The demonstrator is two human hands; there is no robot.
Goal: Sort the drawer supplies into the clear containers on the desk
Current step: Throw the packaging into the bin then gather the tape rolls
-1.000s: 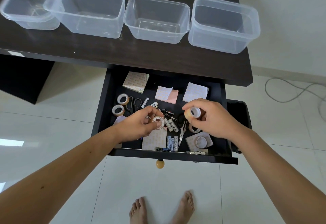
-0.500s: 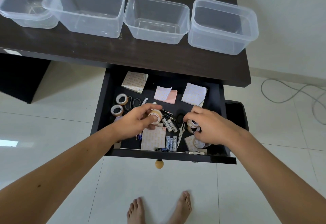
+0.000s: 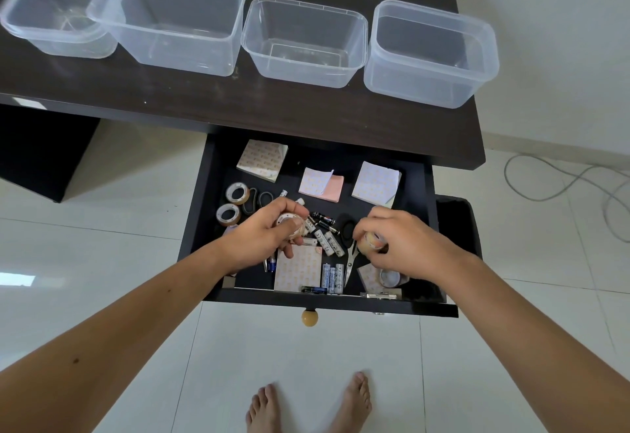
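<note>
The left hand [image 3: 264,240] grips a roll of clear tape [image 3: 290,225] between thumb and curled fingers, just above the drawer's contents. The right hand [image 3: 402,245] pinches a second tape roll [image 3: 370,241], fingers bent round it, low over the scissors [image 3: 351,252]. Under that hand a third roll [image 3: 389,277] rests on a notepad, and two more tape rolls [image 3: 233,202] lie at the drawer's [image 3: 201,214] left side beside black rubber bands [image 3: 257,201]. Loose batteries [image 3: 327,241] lie scattered between the hands, with sticky-note pads [image 3: 320,183] toward the back. Four clear containers [image 3: 303,40] stand in a row on the dark desk [image 3: 170,98], all holding nothing, so sorting has barely begun. Likely risks: a smooth roll may slip from a light pinch and fall among the batteries or to the floor while being lifted past the desk edge, and the two rolls could end up in different tubs, splitting one category
</note>
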